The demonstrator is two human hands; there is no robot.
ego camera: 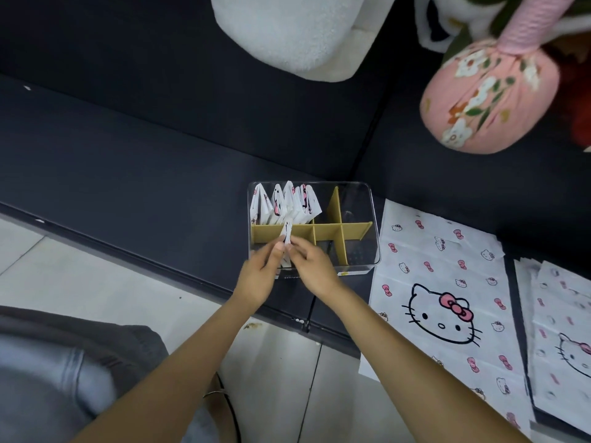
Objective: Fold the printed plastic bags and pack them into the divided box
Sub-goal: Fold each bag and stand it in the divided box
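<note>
A dark bench point(128, 161) runs from the left edge of the view to the right, with a pale tiled floor point(96, 282) along its near edge and a dark padded back behind it. On the bench, close to its near edge, stands a clear plastic box point(367, 199) with tan dividers point(326, 233) that split it into compartments. The far left compartment holds a row of folded bags point(284, 201) standing upright and packed close together; the far right compartment looks bare. Over the near left compartment both hands meet: the left hand point(260, 276) and the right hand point(311, 263) each pinch one folded bag point(287, 233) between thumb and fingertips, holding it upright across the long divider; its lower end is hidden behind the fingers, so it is hard to say whether it touches the box floor. Just right of the box a flat bag point(447, 302) printed with a cat face and pink bows lies on the bench, its near end hanging over the edge. Further right lies a stack of more bags point(563, 340). A white fleecy cushion point(287, 30) and a pink floral bundle point(489, 97) sit at the back, well apart from the box, leaving the bench to the left of the box open.
</note>
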